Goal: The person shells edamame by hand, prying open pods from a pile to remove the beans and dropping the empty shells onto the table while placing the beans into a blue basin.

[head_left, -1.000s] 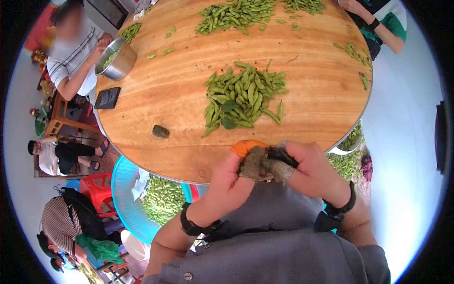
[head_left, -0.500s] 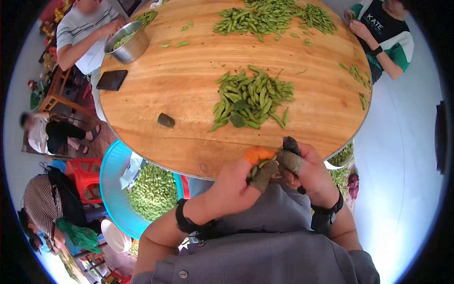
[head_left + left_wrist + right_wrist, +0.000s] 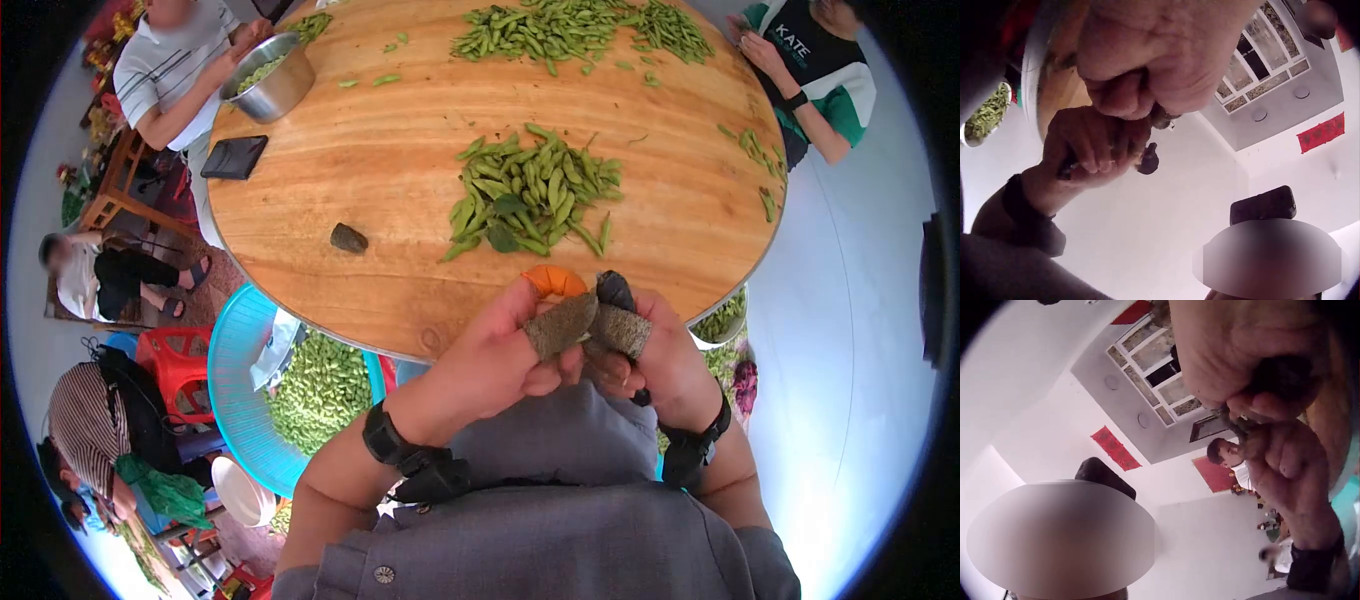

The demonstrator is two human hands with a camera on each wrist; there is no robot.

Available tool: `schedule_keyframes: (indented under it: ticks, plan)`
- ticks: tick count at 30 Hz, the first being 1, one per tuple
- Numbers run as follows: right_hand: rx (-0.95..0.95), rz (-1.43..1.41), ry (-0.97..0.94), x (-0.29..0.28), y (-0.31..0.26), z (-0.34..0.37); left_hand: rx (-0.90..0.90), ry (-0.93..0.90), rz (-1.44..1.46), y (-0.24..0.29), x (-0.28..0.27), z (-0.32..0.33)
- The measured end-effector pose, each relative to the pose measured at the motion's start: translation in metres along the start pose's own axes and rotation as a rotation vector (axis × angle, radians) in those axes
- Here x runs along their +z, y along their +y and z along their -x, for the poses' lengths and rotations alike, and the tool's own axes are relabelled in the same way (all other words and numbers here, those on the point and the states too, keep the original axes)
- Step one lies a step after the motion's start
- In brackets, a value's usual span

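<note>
Both hands meet just off the table's near edge, thumbs together, in the head view. My left hand [image 3: 500, 350] has an orange cover on its index finger and a grey-brown wrap on its thumb. The right hand [image 3: 675, 360] wears a similar thumb wrap and a black cover on the index finger. Between the fingertips they pinch a green soybean pod, mostly hidden by the thumbs. A dark piece [image 3: 641, 398] pokes out under the right hand. Beyond the hands lies a heap of green soybean pods [image 3: 545, 190], with dark green leaves on it.
The round wooden table [image 3: 380, 210] bears more pods [image 3: 540, 35] at the far side, a metal pot [image 3: 275, 85], a black flat object [image 3: 234, 158] and a dark stub [image 3: 349, 238]. A blue basket [image 3: 228, 390] of green beans stands below left. Two people sit across the table.
The hands have turned so the thumbs now press together over the pod, which showed more half a second ago. The head view has shifted slightly; the heap looks about the same.
</note>
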State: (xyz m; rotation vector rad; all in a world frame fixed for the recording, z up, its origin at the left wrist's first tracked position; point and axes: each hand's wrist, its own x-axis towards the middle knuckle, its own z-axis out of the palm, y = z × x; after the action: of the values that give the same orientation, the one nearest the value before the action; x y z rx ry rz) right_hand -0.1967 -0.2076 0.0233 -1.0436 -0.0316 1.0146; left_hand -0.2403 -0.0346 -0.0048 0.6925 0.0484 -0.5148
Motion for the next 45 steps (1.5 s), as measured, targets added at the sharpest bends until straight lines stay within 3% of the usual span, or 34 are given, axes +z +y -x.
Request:
schedule_keyframes:
  ticks: [2, 4, 6, 8, 10, 12, 13, 14, 16, 17, 18, 20, 21, 22, 24, 25, 26, 27, 30, 31, 32, 35, 38, 40, 45]
  plan:
    - [-0.074, 0.163, 0.122, 0.001, -0.004, 0.002, 0.015, 0.000, 0.037, 0.001, 0.004, 0.000]
    - [-0.111, 0.260, 0.136, -0.003, -0.007, 0.008, 0.041, 0.002, -0.265, 0.007, 0.009, 0.003]
    - [-0.151, 0.360, 0.145, -0.015, -0.007, 0.014, 0.029, 0.084, -0.346, 0.007, 0.007, 0.008]
    - [-0.276, 0.899, 0.144, -0.030, 0.002, 0.019, 0.018, 0.170, -0.429, 0.007, 0.003, 0.016]
    - [-0.299, 1.032, 0.095, -0.029, 0.005, 0.021, 0.039, 0.314, -0.349, 0.007, -0.005, 0.023]
    - [-0.447, 1.353, -0.018, -0.034, 0.013, 0.020, 0.030, 0.332, -0.256, 0.005, -0.011, 0.030]
    - [-0.534, 1.333, 0.099, -0.029, 0.014, 0.015, 0.021, 0.348, -0.163, 0.004, -0.013, 0.031]
    - [-0.530, 1.331, 0.100, -0.025, 0.013, 0.010, 0.017, 0.348, -0.161, 0.003, -0.014, 0.030]
    - [-0.318, 1.240, 0.400, -0.016, 0.008, 0.000, 0.031, 0.378, -0.127, 0.002, -0.014, 0.028]
    - [-0.506, 1.348, 0.465, -0.015, 0.016, -0.012, 0.031, 0.375, -0.129, 0.002, -0.014, 0.028]
    - [-0.509, 1.348, 0.469, -0.013, 0.021, -0.019, 0.031, 0.382, -0.184, 0.003, -0.012, 0.026]
    - [-0.628, 1.617, 0.520, -0.010, 0.025, -0.027, 0.034, 0.386, -0.242, 0.005, -0.010, 0.026]
    - [-0.499, 1.667, 0.446, -0.010, 0.020, -0.026, 0.033, 0.413, -0.322, 0.005, -0.009, 0.027]
    - [-0.501, 1.668, 0.446, -0.008, 0.014, -0.024, 0.030, 0.441, -0.402, 0.005, -0.008, 0.027]
    - [-0.245, 1.147, 0.371, -0.005, 0.001, -0.019, 0.028, 0.464, -0.566, 0.007, -0.006, 0.026]
    - [-0.247, 1.149, 0.369, -0.004, -0.002, -0.016, 0.021, 0.485, -0.728, 0.007, -0.005, 0.025]
    - [-0.240, 0.878, 0.281, -0.003, -0.005, -0.013, 0.023, 0.485, -0.729, 0.006, -0.005, 0.023]
    - [-0.231, 0.607, 0.193, -0.004, -0.007, -0.011, -0.067, 0.381, -0.532, 0.003, -0.007, 0.021]
    - [-0.243, 0.478, 0.056, -0.007, -0.004, -0.008, -0.193, 0.149, -0.158, -0.001, -0.014, 0.016]
    - [-0.245, 0.476, 0.055, -0.006, -0.002, -0.008, -0.232, 0.025, 0.025, -0.001, -0.015, 0.015]
    - [-0.295, 0.529, 0.110, -0.006, 0.001, -0.008, -0.232, 0.026, 0.023, -0.003, -0.014, 0.015]
    - [-0.379, 0.705, 0.181, -0.007, 0.003, -0.006, -0.122, 0.168, -0.045, -0.003, -0.008, 0.013]
    - [-0.445, 0.877, 0.155, -0.003, 0.002, 0.000, 0.009, 0.243, -0.196, -0.001, -0.009, 0.013]
    - [-0.478, 0.923, 0.114, -0.001, 0.003, 0.001, 0.174, 0.307, -0.486, -0.009, -0.015, 0.012]
    - [-0.492, 1.032, 0.103, -0.003, 0.008, -0.004, 0.428, 0.321, -0.905, -0.022, -0.024, 0.010]
